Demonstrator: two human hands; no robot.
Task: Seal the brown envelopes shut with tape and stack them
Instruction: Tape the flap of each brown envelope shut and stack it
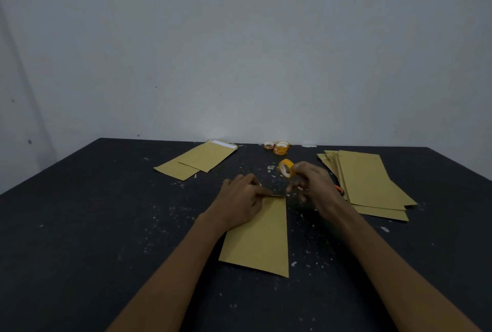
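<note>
step: taping envelope (261,241) shut, frame centre | left hand (241,195) fingers together, pressing its top edge | right hand (314,185) clamped on tape roll (286,168) | next: likely cut tape, smooth down

A single camera sits on the person's head and looks forward and down across the dark desk (80,238). It faces the pale wall (239,38) behind the desk's far edge, and that wall fills the upper half of the frame. Both forearms come in from the bottom edge and stretch away from the lens. The left hand (239,198) and the right hand (311,185), which holds a tape roll (286,168), sit close, near the middle of the picture. The wide lens takes in both far corners of the desk and lets its side edges splay outward toward the viewer.
</note>
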